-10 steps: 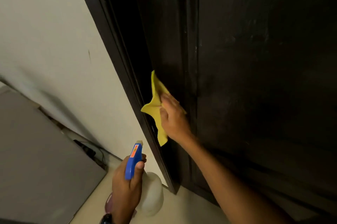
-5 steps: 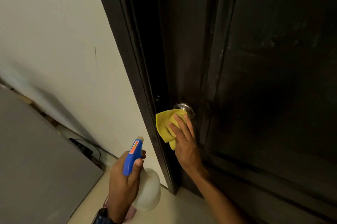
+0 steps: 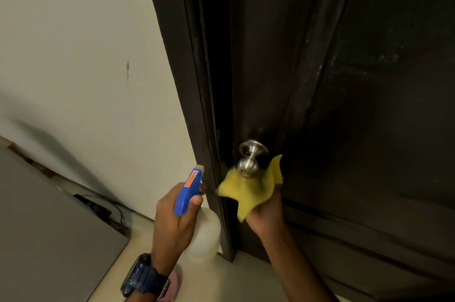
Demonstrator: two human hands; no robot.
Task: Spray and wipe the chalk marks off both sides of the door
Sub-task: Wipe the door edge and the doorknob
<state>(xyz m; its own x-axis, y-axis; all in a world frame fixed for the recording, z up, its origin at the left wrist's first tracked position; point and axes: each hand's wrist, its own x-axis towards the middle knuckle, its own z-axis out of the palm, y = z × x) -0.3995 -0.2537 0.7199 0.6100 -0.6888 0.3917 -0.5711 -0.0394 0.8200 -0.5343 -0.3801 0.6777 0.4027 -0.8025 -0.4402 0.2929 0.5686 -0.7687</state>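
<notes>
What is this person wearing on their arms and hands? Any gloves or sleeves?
No gloves or sleeves show: both forearms are bare as far as the view reaches. The left hand has a chunky dark blue-black wristwatch strapped at the wrist. The right hand and its wrist carry nothing.

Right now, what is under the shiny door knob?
The yellow cloth is bunched just below the door knob, held up by the right hand. The cloth hides that hand's fingers and the door behind it.
</notes>
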